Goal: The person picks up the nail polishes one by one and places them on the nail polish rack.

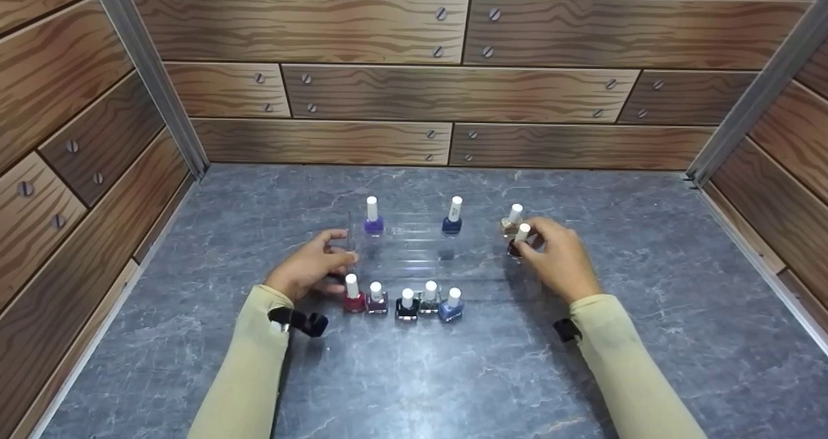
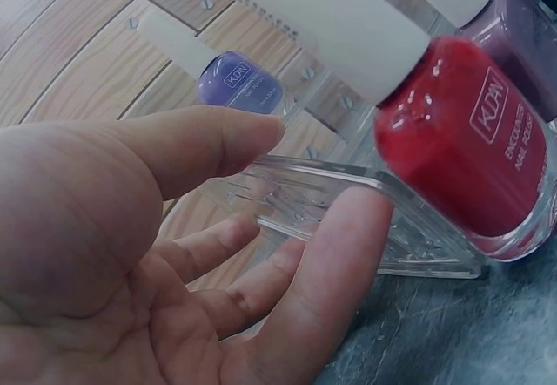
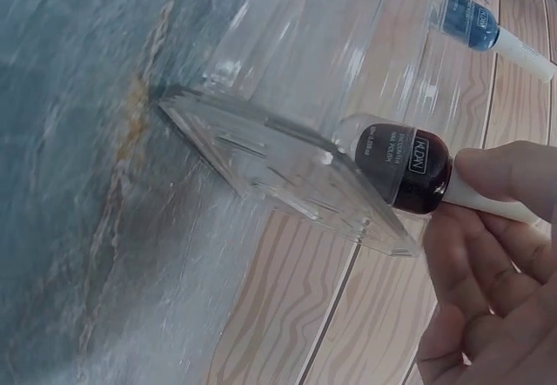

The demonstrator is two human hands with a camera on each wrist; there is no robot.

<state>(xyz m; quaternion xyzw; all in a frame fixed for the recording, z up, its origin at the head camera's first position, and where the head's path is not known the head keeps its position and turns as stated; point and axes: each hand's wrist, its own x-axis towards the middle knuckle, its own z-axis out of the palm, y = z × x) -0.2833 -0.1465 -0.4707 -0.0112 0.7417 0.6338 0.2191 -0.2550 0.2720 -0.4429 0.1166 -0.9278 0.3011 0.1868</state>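
A clear stepped display rack (image 1: 414, 245) stands mid-table. My left hand (image 1: 314, 264) holds its left end panel (image 2: 305, 176), thumb by the upper edge and other fingers lower along it. My right hand (image 1: 563, 261) pinches the white cap of a dark red nail polish bottle (image 3: 422, 172), upright at the rack's right end. Just behind it is a gold nail polish (image 1: 510, 224). On the rack's upper part stand a purple nail polish (image 1: 373, 224) and a dark blue one (image 1: 452, 224). Whether the dark red bottle touches the rack cannot be told.
Along the rack's front stand several white-capped bottles: red (image 1: 354, 302), mauve (image 1: 376, 302), black (image 1: 407, 308), a glittery one (image 1: 429, 302) and light blue (image 1: 451, 308). Wood-patterned walls (image 1: 401, 90) enclose the grey marbled table (image 1: 414, 374) at the back and sides.
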